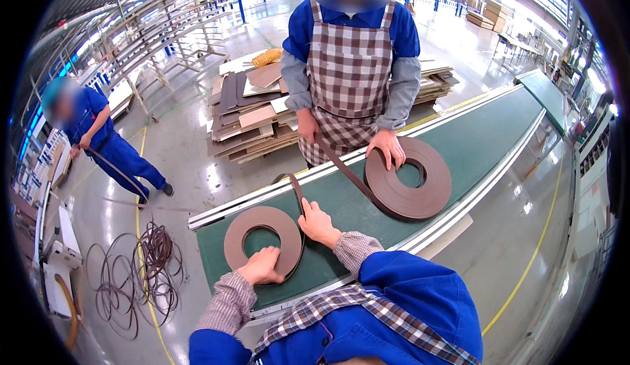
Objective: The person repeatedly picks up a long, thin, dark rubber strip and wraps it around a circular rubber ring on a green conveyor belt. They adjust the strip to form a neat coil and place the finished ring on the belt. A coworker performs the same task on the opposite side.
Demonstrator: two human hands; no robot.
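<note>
A brown coil of edge banding (237, 230) lies flat on the near left end of a green conveyor belt (485, 132). My left hand (264, 266) grips the near side of its ring, fingers curled over toward the hole. At the coil's right side, my right hand (319, 225) pinches the loose brown strip (296, 186), which rises and bends over toward the belt's far edge. To the right lies a larger brown coil (433, 178). A co-worker's hand (387, 147) rests on it, while that person's other hand (307, 125) holds its strip.
Stacked boards (252, 119) stand behind the belt, beside the co-worker in a checked apron (351, 63). Tangled brown strips (157, 253) lie on the floor at left. Farther back, another person in blue (115, 155) holds a strip. White rails (226, 214) edge the belt.
</note>
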